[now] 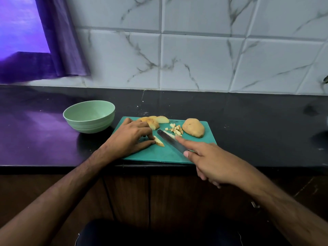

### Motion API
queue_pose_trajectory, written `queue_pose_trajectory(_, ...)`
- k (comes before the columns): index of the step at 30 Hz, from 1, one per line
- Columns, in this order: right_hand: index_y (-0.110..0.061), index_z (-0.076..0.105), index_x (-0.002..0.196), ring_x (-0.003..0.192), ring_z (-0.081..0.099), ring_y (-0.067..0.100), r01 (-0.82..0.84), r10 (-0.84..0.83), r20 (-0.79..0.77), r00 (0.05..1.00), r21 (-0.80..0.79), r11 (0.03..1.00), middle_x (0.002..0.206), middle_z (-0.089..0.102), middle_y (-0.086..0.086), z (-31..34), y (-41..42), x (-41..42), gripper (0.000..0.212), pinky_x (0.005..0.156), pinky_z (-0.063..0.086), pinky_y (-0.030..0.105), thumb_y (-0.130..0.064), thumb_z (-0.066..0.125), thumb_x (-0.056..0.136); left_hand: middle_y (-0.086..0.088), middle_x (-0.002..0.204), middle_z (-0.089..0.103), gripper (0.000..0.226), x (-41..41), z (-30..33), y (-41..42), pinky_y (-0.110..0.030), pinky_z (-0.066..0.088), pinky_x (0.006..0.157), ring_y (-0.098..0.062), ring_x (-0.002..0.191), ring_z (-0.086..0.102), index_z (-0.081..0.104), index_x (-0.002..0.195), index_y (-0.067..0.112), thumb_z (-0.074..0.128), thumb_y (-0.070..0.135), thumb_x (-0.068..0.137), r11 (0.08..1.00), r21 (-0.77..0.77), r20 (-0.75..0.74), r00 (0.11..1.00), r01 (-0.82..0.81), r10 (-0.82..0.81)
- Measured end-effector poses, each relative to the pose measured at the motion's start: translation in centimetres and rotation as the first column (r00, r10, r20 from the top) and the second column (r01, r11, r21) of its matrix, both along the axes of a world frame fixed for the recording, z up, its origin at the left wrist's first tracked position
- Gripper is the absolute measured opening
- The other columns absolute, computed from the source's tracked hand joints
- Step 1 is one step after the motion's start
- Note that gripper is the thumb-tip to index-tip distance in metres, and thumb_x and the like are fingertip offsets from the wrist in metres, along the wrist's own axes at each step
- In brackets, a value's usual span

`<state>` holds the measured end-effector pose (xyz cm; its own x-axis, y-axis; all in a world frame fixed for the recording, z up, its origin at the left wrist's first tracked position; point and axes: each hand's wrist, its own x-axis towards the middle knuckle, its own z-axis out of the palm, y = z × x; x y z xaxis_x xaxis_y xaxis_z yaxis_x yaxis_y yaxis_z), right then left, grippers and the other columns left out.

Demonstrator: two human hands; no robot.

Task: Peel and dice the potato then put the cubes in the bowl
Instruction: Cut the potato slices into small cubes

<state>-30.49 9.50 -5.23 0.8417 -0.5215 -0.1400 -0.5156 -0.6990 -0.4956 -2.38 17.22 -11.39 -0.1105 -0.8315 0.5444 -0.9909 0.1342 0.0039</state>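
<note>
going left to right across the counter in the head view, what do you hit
green bowl → left hand pinching a potato wedge → knife blade → pile of potato cubes → half potato

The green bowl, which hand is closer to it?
Left. The left hand rests on the cutting board just right of the green bowl; the right hand, holding the knife, is farther right.
</note>
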Motion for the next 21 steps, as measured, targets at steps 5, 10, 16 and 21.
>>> queue_pose_trajectory(5, -0.056, 0.013, 0.156, 0.034, 0.049, 0.003, -0.052, 0.040, -0.097, 0.995, -0.116, 0.992, 0.065, 0.062, -0.003, 0.1, 0.8, 1.1, 0.052, 0.048, 0.056, 0.027, -0.038, 0.032, 0.111, 0.014, 0.095, 0.067, 0.023, -0.2, 0.1, 0.1, -0.036, 0.039, 0.074, -0.009, 0.091, 0.063, 0.072, 0.091, 0.029, 0.061, 0.050, 0.093, 1.000, -0.018, 0.049, 0.999, 0.006, -0.006)
queue_pose_trajectory(10, -0.054, 0.015, 0.156, 0.047, 0.055, 0.006, -0.088, 0.053, -0.159, 0.986, -0.221, 0.971, 0.075, 0.057, -0.005, 0.9, 1.4, 1.4, 0.050, 0.057, 0.060, 0.030, -0.039, 0.029, 0.111, 0.014, 0.094, 0.067, 0.022, -0.2, 0.0, 0.0, -0.038, 0.040, 0.073, -0.010, 0.089, 0.063, 0.072, 0.089, 0.029, 0.061, 0.049, 0.092, 1.000, -0.025, 0.040, 0.999, 0.007, -0.006)
queue_pose_trajectory(16, -0.052, 0.013, 0.157, 0.047, 0.060, 0.010, -0.101, 0.054, -0.204, 0.978, -0.228, 0.968, 0.102, 0.055, -0.002, 1.0, 1.0, 2.9, 0.051, 0.053, 0.061, 0.030, -0.037, 0.028, 0.111, 0.014, 0.093, 0.067, 0.023, -0.1, 0.0, -0.1, -0.035, 0.037, 0.072, -0.009, 0.088, 0.062, 0.071, 0.088, 0.028, 0.061, 0.048, 0.092, 1.000, -0.023, 0.041, 0.999, 0.014, -0.013)
queue_pose_trajectory(21, -0.050, 0.009, 0.158, 0.064, 0.054, 0.010, -0.118, 0.067, -0.178, 0.982, -0.298, 0.947, 0.096, 0.050, -0.006, -0.3, 1.0, 3.6, 0.053, 0.054, 0.050, 0.031, -0.036, 0.027, 0.111, 0.014, 0.093, 0.067, 0.023, -0.1, 0.1, 0.0, -0.035, 0.036, 0.072, -0.009, 0.089, 0.062, 0.071, 0.087, 0.029, 0.061, 0.049, 0.091, 1.000, -0.026, 0.039, 0.999, 0.006, -0.005)
